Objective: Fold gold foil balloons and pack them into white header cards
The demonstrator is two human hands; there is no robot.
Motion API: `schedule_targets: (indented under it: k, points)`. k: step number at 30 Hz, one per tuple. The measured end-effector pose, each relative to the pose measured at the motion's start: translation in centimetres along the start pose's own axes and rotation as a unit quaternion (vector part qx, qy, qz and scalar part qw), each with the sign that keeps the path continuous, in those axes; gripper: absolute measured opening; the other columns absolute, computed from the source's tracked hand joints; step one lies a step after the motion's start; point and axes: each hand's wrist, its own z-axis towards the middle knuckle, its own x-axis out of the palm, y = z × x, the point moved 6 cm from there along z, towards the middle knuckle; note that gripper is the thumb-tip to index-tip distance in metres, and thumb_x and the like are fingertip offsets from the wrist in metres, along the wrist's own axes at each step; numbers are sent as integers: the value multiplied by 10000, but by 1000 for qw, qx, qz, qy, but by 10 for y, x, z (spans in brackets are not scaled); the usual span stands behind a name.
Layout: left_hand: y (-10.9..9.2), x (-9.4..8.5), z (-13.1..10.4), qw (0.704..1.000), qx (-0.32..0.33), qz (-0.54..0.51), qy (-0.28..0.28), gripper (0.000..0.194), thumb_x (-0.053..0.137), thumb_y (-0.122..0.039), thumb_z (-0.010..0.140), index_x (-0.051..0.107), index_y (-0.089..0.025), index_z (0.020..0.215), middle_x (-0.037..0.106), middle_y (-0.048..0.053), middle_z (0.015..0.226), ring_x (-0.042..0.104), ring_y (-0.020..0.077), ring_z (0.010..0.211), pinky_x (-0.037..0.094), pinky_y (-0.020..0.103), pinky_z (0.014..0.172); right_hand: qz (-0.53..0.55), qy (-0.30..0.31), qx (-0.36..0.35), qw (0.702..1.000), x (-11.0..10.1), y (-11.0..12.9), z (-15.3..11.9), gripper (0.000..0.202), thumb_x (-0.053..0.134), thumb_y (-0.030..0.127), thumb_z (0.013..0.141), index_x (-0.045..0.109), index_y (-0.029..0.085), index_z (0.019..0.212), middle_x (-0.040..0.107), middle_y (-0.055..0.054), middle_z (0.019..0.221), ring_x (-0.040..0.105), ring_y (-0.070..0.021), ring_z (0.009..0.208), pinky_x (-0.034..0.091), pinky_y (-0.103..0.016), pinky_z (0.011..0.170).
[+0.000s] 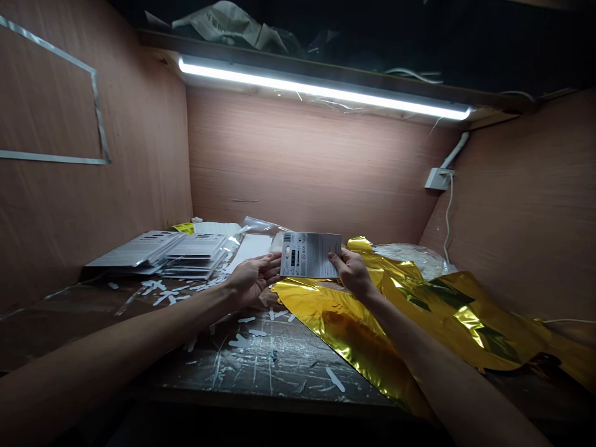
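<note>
A grey printed card point(313, 254) with a barcode and a hanging hole is held up over the middle of the table. My right hand point(354, 271) grips its right end, thumb on the face. At the card's left edge is my left hand point(254, 278), palm up with fingers stretched toward it; the fingertips meet or pass behind that edge. Below and to the right, shiny gold foil point(344, 323) spreads over the table. Stacks of similar printed cards point(193, 248) lie at the back left.
White paper scraps point(239, 341) are scattered on the dark scratched table point(288, 366). Clear plastic point(414, 257) lies at the back right. Wooden walls enclose the bench beneath a lit tube lamp point(326, 92). A white socket box point(437, 179) with a hanging cable is at the right.
</note>
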Motion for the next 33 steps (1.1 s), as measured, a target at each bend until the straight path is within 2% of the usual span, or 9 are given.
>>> schedule_targets:
  k: [3,8,11,15,21,28,33]
  points:
    - [0,1,-1,1000,0,0,-7,307,428,-169,1057,669,-54,1209,697,222,1288,730,244,1094,573,361,999,-19,-16,-6,1000,-2,3,-1,340,601,487,902,568,197,728,458,13,633,389,-147,577,311,-287,540]
    - [-2,1,-3,999,23,14,-30,292,416,-108,1047,648,-30,1207,714,244,1234,755,233,1013,624,327,877,99,-5,52,994,9,-3,-7,366,651,534,868,527,220,728,378,53,578,319,-120,475,259,-269,432]
    - [-3,1,-4,999,34,19,-38,276,422,-85,1039,646,-27,1190,732,245,1182,766,232,969,639,321,829,154,-1,67,986,11,-10,-5,357,702,539,834,588,208,769,447,43,601,353,-116,480,291,-258,426]
    - [-4,5,-3,999,40,27,-18,262,432,-83,1035,666,-34,1143,754,242,1109,775,239,932,647,326,809,188,7,71,980,7,-14,0,342,764,514,780,653,191,802,580,-3,678,469,-133,547,395,-260,488]
    - [-7,6,-2,998,48,49,-9,260,440,-84,1033,682,-25,1109,766,245,1057,785,237,879,651,308,789,238,-5,116,964,9,-11,-3,347,793,489,726,695,187,866,600,-8,647,520,-162,558,431,-281,487]
    - [-7,8,-4,997,57,57,-11,277,423,-128,1055,679,-35,1100,759,243,1095,781,242,907,652,326,808,254,-60,119,958,14,-10,-6,328,805,476,709,672,188,793,528,31,603,375,-97,461,329,-251,406]
    - [-2,4,-2,996,59,64,-27,266,453,-128,1048,709,-55,1045,776,213,1036,784,219,849,653,296,762,254,-54,125,958,17,-12,-7,319,799,465,721,677,181,802,487,41,579,366,-92,461,316,-238,394]
